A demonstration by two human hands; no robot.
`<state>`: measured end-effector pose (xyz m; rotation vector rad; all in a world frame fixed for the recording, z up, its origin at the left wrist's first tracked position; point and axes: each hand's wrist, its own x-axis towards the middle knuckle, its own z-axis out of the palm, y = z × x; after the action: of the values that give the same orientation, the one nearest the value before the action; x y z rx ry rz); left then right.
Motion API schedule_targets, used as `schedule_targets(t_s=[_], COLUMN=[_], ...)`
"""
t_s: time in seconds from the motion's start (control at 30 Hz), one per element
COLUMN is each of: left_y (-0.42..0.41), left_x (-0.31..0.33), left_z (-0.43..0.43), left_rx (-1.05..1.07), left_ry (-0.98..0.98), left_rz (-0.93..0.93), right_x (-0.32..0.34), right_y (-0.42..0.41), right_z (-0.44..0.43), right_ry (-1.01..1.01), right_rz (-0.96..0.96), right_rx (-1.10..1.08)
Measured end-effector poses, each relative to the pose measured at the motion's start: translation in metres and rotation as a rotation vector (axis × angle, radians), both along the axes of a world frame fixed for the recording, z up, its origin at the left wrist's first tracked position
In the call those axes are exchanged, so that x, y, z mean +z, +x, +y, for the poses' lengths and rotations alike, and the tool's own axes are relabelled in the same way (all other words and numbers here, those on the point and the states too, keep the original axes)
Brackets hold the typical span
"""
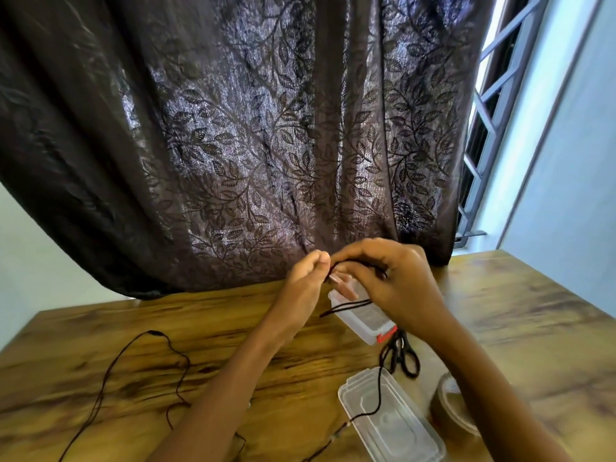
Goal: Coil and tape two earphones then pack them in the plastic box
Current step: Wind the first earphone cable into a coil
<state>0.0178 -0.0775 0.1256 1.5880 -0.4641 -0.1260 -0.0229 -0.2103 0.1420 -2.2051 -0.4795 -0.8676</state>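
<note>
A black earphone cable (350, 306) is held in the air just above the far middle of the table, between both hands; the left hand (308, 278) pinches it between bunched fingertips and thumb, while the right hand (396, 281) has its fingers curled around several loops of it, two strands hanging below the palm; directly under those strands stands the plastic box (365, 323), clear, open, with a red clasp at its near end; whether the strands touch the box cannot be told; the box's clear lid (396, 425) lies apart, nearer the person, and a black cord crosses its left corner and runs off the bottom edge; between box and lid lie black-handled scissors (401, 355); a brown roll of tape (455, 408) sits just right of the lid, partly hidden by the right forearm; a second cable (143, 365) sprawls loosely uncoiled over the left side of the wooden table (533, 328); behind the table hangs a dark leaf-patterned curtain (250, 128), with a barred window (493, 101) at its right.
</note>
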Motion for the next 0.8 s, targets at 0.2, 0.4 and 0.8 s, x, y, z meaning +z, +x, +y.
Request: schedule_targets(t_s=[0.2,0.4,0.8], left_y=[-0.009,-0.015,-0.006], left_x=[0.009,0.017,0.033], left_z=[0.001,0.002,0.015], left_rx=[-0.163,-0.257,-0.286], left_ry=[-0.192,-0.288,-0.521], left_rz=[0.093,0.178,0.249], right_x=[0.017,0.009,-0.022], right_y=[0.016,0.026,0.032], right_z=[-0.011,-0.012,-0.020], right_ry=[0.062,0.196,0.064], right_rz=[-0.061,-0.079,0.448], right_rx=[0.054,0.068,0.187])
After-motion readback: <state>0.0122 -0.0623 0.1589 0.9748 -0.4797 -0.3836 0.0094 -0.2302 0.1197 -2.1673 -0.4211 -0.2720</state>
